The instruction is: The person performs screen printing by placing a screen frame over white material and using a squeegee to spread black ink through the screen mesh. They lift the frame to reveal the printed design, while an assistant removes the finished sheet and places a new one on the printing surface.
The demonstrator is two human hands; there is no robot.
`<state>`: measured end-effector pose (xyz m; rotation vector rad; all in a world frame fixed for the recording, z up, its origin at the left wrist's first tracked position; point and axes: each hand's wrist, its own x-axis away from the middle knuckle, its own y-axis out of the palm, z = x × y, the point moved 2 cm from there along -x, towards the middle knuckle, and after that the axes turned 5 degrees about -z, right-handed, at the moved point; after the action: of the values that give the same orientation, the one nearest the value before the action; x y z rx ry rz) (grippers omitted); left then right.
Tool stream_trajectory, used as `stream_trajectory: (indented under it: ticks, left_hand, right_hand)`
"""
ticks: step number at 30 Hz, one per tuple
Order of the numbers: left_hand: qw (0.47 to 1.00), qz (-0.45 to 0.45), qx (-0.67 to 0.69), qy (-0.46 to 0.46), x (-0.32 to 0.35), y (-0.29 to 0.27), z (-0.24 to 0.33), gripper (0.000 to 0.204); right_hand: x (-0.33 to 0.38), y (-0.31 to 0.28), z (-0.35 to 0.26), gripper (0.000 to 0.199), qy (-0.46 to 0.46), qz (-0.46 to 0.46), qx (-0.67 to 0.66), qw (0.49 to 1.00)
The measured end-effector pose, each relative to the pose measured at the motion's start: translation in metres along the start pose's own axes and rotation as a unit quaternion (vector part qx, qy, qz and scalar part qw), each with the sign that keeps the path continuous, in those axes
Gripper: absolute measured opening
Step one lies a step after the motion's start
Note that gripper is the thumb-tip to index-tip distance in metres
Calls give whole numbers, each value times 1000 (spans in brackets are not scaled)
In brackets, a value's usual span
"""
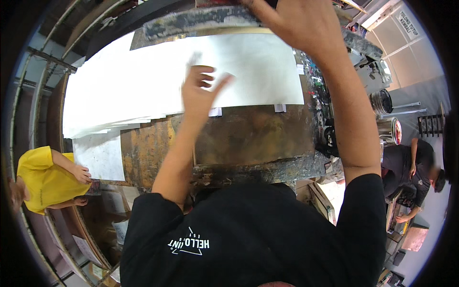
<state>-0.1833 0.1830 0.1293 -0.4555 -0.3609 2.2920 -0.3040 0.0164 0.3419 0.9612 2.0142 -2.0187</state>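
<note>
Long white sheets (143,76) lie overlapped across a paint-stained work table (148,153), their near edges fanned out. Above the sheets is my left hand (203,88), slightly blurred, with thumb and fingers apart and nothing seen in it. My right hand (303,24) reaches to the far side, close to a paint-crusted bar (201,21) behind the sheets. Its thumb is stretched out, but the other fingers are cut off by the upper edge, so whatever they touch is hidden. Small pale tabs (280,108) stick out along the near edge of the right-hand sheet.
At far left, a person in a yellow shirt (43,177) rests a hand at the end of the sheets. Another person in dark clothes (406,162) bends at the right. Metal cans (389,130) stand beyond my right forearm; racks (36,95) line the left.
</note>
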Motion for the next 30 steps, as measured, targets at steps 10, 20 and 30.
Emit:
stream_trajectory:
  ticks: [10,20,30]
  left_hand:
    - [993,-48,88,-55,72,-44,-27,110]
    - [969,-6,-237,72,101,-24,-88,134]
    - [970,-16,-235,59,103,-27,-88,135]
  right_hand:
    - [112,86,17,44,-109,-264,-89,954]
    - [9,261,119,42,-112,-76,-1,991]
    - [-33,313,133,44,-62,-142,16,988]
